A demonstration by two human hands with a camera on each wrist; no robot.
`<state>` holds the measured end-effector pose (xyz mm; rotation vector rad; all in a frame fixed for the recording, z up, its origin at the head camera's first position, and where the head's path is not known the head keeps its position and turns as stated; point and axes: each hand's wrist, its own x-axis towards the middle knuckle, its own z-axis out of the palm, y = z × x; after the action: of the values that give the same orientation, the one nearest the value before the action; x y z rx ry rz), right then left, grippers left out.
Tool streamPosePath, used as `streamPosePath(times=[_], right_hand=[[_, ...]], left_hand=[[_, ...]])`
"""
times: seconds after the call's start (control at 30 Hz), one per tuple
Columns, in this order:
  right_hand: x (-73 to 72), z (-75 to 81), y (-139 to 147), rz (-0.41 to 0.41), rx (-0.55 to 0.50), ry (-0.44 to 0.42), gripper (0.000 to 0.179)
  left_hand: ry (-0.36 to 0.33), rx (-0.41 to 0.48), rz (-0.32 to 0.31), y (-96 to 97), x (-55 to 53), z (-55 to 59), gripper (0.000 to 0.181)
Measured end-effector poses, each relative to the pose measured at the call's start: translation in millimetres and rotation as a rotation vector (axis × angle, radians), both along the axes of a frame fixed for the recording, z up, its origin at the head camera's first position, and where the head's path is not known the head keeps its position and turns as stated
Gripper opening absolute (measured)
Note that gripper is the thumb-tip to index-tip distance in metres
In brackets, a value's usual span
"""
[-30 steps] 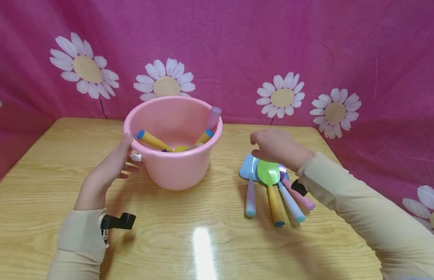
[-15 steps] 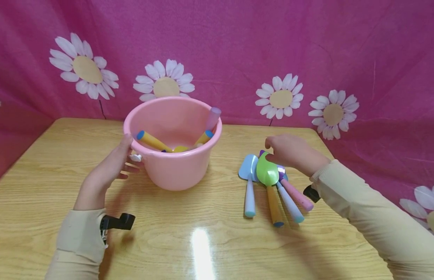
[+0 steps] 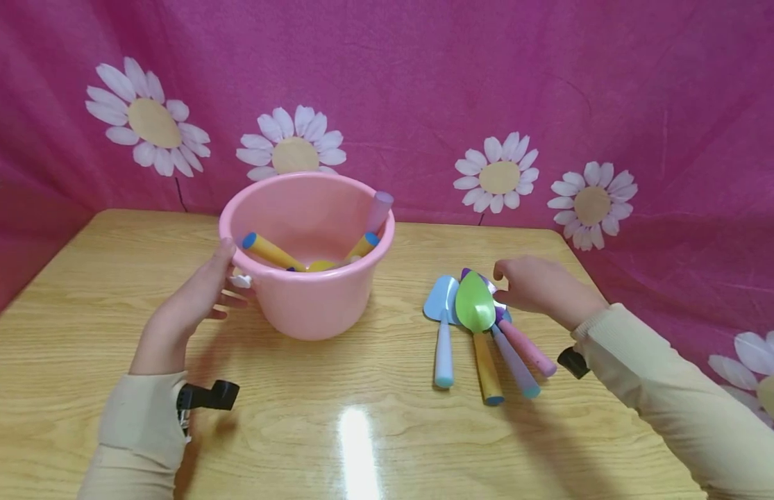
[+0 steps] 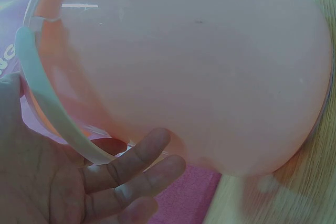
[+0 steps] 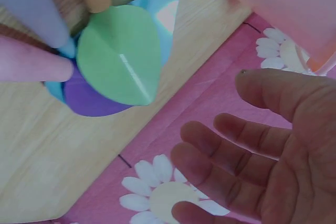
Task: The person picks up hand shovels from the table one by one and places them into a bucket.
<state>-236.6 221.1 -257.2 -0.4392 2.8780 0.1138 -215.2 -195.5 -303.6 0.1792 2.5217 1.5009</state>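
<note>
A pink bucket point(image 3: 318, 302) stands on the table at left of centre, with yellow and lilac tool handles inside it. At its left side my left hand point(image 3: 196, 295) holds the rim by the white handle point(image 4: 44, 90), the thumb up at the rim and several fingers below. To the right lies a fanned pile of small trowels: a green one point(image 3: 476, 305) with an orange handle on top, a purple one point(image 5: 92, 98) with a pink handle beneath, and a light blue one point(image 3: 441, 298) at the left. Beside the pile, my right hand point(image 3: 536, 285) hovers with loosely bent fingers and holds nothing.
The wooden table point(image 3: 268, 417) ends at a magenta cloth point(image 3: 387, 83) printed with daisies, which hangs close behind the bucket. A black wrist camera point(image 3: 212, 396) sticks out from the left sleeve; another point(image 3: 574, 361) is on the right.
My right hand has moved right and slightly toward me, from above the trowels to beside them, uncovering the green and purple blades. The left hand and bucket stay in place.
</note>
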Motion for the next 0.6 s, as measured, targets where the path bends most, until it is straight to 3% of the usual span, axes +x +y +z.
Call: streamPosePath(times=[0.6], right_hand=[[3.8,-31.3,42,-0.101,-0.016,-0.154,0.044]], left_hand=[[-0.012,-0.012,0.02,-1.4,0.2,-2.7,0.077]])
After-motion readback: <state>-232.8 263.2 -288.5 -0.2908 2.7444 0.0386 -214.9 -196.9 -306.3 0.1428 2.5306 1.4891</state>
